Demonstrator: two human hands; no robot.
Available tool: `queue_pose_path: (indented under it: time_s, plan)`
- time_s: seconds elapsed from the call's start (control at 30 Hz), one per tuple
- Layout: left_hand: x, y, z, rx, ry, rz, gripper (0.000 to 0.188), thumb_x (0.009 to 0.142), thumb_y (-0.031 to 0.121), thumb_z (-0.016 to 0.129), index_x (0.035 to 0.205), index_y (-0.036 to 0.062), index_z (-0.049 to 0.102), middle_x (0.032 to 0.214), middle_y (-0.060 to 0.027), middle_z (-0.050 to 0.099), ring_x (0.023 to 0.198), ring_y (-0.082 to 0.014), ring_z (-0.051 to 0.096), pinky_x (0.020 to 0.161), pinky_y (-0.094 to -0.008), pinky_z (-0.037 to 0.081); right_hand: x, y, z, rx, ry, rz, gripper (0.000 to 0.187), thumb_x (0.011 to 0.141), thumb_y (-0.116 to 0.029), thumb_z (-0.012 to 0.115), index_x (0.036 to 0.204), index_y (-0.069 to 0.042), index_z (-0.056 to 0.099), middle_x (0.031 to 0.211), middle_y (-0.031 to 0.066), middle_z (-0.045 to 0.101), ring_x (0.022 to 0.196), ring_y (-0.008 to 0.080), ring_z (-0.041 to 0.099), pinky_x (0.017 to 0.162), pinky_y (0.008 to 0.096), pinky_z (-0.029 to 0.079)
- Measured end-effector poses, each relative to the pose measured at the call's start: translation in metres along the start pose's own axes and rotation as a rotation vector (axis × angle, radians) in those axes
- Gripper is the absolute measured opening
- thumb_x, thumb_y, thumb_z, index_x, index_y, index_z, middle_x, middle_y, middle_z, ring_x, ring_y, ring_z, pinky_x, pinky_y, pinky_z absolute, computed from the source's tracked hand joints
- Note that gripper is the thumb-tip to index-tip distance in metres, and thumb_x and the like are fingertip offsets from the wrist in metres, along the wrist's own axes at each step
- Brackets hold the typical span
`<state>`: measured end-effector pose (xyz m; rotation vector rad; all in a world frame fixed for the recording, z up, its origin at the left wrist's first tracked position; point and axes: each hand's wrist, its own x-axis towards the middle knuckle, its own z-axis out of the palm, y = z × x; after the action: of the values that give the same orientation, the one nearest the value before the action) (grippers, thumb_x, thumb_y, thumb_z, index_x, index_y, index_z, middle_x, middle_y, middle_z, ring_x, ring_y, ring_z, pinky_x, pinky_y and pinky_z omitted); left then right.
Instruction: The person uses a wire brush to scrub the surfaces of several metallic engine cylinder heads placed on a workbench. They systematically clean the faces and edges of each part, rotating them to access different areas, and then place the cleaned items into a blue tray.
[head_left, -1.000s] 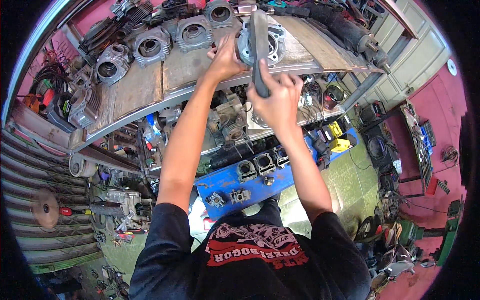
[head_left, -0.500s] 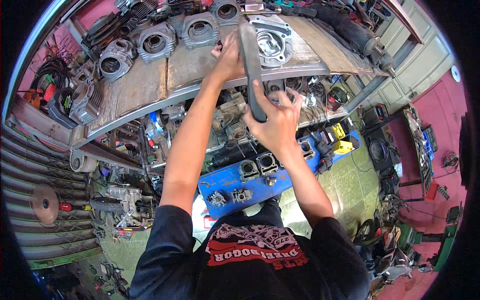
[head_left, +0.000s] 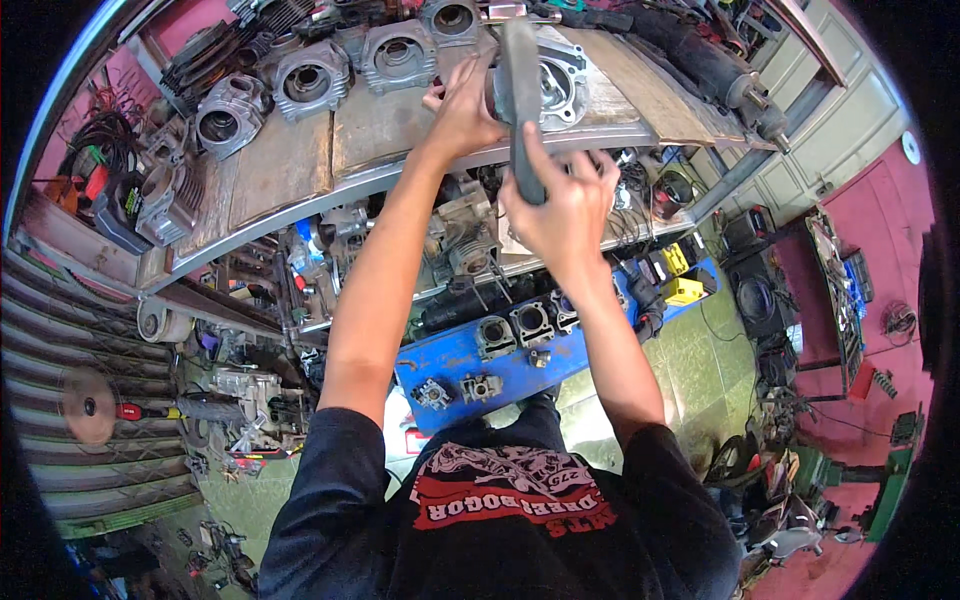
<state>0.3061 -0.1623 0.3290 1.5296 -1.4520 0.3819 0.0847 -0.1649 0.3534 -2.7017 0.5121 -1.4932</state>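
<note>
My right hand [head_left: 565, 205] is closed round the dark handle of a flat file [head_left: 525, 90], its forefinger stretched along the tool. The broad grey blade points away from me, slightly blurred, and passes in front of a silver engine casing [head_left: 568, 107] on the wooden bench. Whether blade and casing touch cannot be told. At the casing's left side is my left hand [head_left: 465, 115], fingers pointing away and thumb near the edge, holding it. The file covers part of the casing and of that grip.
Several engine cylinders [head_left: 312, 82] line the wooden bench [head_left: 285, 165] to the left. A dark exhaust muffler [head_left: 690, 55] lies at the far right. Below, a blue bench [head_left: 440, 355] carries cylinder blocks [head_left: 495, 337] and carburettors [head_left: 432, 393]. Engine parts crowd the shelf between.
My right hand and the file have moved away from me and a little to the right. The casing sits slightly further right, while my left hand stays beside it.
</note>
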Motion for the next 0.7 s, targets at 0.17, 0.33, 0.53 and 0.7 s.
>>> queue_pose_path:
  time_s: [0.17,0.33,0.53,0.7]
  plan:
    - [0.003,-0.006,0.0,0.011,0.01,-0.027,0.118,0.05,0.012,0.092,0.153,0.0099,0.035,0.148,-0.0184,0.047,0.143,-0.0391,0.037,0.117,-0.0493,0.032,0.014,0.009,0.007,-0.069,0.019,0.053,0.056,0.076,-0.027,0.077,0.128,-0.008,0.07,0.071,0.0152,0.066,0.078,0.0276,0.064,0.098,0.0446,0.041]
    - [-0.002,-0.005,0.0,0.023,0.021,-0.013,0.121,0.047,0.009,0.093,0.154,0.0096,0.034,0.149,-0.0178,0.047,0.143,-0.0376,0.037,0.116,-0.0486,0.032,-0.025,-0.003,-0.008,0.09,-0.013,-0.011,0.058,0.073,-0.022,0.08,0.128,-0.006,0.07,0.071,0.0088,0.063,0.075,0.0224,0.064,0.098,0.0438,0.043]
    - [0.001,0.001,-0.001,0.022,0.019,-0.017,0.115,0.052,0.009,0.09,0.152,0.0059,0.034,0.149,-0.0194,0.046,0.141,-0.0394,0.039,0.116,-0.0482,0.034,0.012,0.009,0.008,-0.052,0.054,0.021,0.055,0.075,-0.025,0.078,0.127,-0.008,0.071,0.072,0.0116,0.067,0.078,0.0249,0.064,0.099,0.044,0.041]
    - [0.0,-0.012,-0.006,-0.011,0.033,0.088,0.107,0.058,0.015,0.089,0.15,0.0031,0.036,0.144,-0.0226,0.048,0.138,-0.042,0.041,0.116,-0.048,0.034,-0.023,-0.013,-0.002,0.105,-0.046,-0.023,0.056,0.074,-0.024,0.079,0.127,-0.009,0.071,0.074,0.0121,0.069,0.08,0.0236,0.064,0.1,0.0467,0.04]
